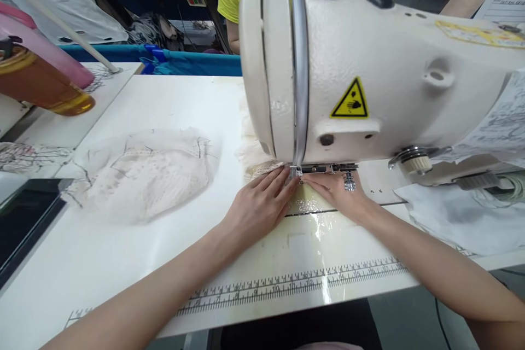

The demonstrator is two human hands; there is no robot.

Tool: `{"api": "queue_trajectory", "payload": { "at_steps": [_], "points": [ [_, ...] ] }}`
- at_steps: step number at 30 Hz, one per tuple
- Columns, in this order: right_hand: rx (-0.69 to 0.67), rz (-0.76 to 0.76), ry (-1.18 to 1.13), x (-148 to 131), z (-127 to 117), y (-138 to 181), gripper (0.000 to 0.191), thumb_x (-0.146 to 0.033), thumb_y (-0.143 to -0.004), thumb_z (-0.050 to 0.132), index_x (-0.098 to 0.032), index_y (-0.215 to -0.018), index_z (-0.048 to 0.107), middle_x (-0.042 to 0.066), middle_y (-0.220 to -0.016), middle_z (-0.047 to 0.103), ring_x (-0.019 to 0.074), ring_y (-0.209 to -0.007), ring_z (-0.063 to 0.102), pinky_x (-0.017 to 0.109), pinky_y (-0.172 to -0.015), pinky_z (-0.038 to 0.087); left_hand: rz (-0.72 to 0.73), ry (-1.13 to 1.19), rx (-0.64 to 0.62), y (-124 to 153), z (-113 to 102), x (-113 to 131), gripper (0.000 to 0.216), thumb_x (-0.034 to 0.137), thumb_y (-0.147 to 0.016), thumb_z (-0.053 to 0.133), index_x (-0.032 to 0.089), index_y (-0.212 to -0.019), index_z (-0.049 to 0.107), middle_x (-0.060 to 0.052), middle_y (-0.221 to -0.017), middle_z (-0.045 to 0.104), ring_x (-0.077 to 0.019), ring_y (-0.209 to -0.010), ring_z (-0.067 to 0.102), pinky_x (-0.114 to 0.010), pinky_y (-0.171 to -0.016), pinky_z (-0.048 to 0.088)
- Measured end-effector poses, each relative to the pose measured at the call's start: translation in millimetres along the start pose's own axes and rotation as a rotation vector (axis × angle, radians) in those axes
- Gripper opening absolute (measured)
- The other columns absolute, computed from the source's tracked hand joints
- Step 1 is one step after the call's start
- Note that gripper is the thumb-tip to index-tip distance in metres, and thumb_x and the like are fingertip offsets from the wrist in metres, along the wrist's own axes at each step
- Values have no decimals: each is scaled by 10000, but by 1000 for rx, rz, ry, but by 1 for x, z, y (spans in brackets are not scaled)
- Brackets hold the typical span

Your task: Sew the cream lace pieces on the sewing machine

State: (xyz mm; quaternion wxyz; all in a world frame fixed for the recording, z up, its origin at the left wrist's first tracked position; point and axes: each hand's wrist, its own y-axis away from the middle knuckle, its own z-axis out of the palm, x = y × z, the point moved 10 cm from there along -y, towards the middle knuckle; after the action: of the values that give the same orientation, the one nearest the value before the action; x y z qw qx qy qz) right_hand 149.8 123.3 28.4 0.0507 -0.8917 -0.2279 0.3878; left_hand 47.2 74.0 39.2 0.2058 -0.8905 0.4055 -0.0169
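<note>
A cream sewing machine (369, 71) fills the upper right of the head view. Both my hands rest flat on the white table under its head. My left hand (262, 202) lies with fingers stretched toward the presser foot (324, 168), pressing a pale lace piece (256, 161) that runs out to the left. My right hand (340, 191) lies flat just right of the foot, fingertips pointing left at the needle area, on a thin shiny fabric piece (305, 205). Neither hand grips anything.
A heap of pale lace pieces (143, 172) lies to the left. A printed ruler (295, 284) runs along the table's near edge. A dark tray (24, 224) and an amber bottle (45, 85) sit far left. Paper sheets (463, 219) lie right. Other people stand behind.
</note>
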Motion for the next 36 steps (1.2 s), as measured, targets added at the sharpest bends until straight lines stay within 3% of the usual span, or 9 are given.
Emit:
{"api": "queue_trajectory", "payload": {
  "at_steps": [12,17,21,26,36],
  "points": [
    [16,13,152,16,8,-1,272,-395,-925,474,-335,-1134,637,31,-1039,690,249,-1076,618,457,-849,522,-47,-11,-29,-2,7,-5,398,228,-929,425,59,-1264,555,-170,-1240,613,-310,-1143,587,-442,-928,526],
    [18,-19,309,15,9,1,306,-403,-952,417,-341,-1184,607,15,-1009,691,213,-1008,637,401,-809,531,-21,-51,1,-5,1,1,358,179,-916,450,57,-1229,575,-151,-1241,616,-287,-1102,602,-417,-918,525],
    [-4,-59,396,7,10,6,313,-403,-959,412,-322,-1183,615,15,-998,698,197,-920,648,406,-835,503,43,-86,32,-5,-3,9,321,125,-914,438,22,-1175,595,-156,-1189,644,-262,-1056,622,-385,-907,530],
    [11,-233,491,-18,11,12,300,-407,-956,434,-284,-1093,671,24,-1033,700,183,-964,642,405,-939,449,-79,-29,-11,-2,3,-5,368,202,-923,434,26,-1217,569,-179,-1241,610,-285,-1136,588,-432,-987,484],
    [-112,-126,443,-9,14,10,313,-424,-946,435,-334,-1161,644,23,-1065,692,201,-997,637,442,-952,456,-44,-41,-6,-3,2,-4,372,189,-905,449,68,-1231,581,-109,-1267,608,-272,-1151,581,-428,-1020,458]
  ]
}}
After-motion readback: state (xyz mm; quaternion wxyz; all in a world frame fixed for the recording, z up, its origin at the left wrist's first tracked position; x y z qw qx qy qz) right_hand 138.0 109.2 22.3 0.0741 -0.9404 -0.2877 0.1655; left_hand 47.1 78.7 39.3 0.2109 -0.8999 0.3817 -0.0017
